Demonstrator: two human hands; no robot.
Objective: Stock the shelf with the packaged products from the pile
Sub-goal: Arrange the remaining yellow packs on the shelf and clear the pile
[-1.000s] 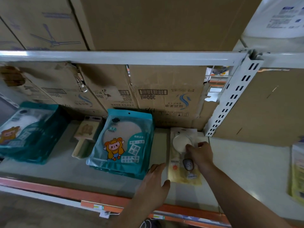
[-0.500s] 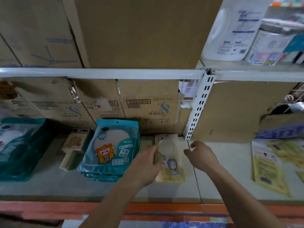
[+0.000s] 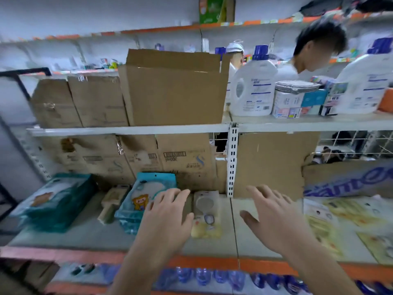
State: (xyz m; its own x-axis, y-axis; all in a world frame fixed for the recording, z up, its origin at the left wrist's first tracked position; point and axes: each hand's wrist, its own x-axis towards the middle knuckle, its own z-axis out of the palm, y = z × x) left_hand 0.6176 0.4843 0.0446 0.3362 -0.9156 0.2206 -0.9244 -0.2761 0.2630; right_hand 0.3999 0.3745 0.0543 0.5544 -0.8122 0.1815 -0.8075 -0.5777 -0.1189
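Head view: pack (image 3: 205, 213) lies front-to-back, just right of left hand (image 3: 168, 218); right hand (image 3: 274, 218) farther; all fingers (image 3: 178, 195) spread, empty.

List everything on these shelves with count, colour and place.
yellow-white pack: one, yellow and white, between the hands
cartoon packs: one stack, teal, left of it
beige pack: one, beige, further left
teal bags: one stack, teal, far left
cardboard boxes: three, brown, upper shelf
detergent jugs: at least two, white, blue caps, upper right
yellow packs: several, yellow, far right
left hand: one, open, before the cartoon packs
right hand: one, open, right of the yellow-white pack
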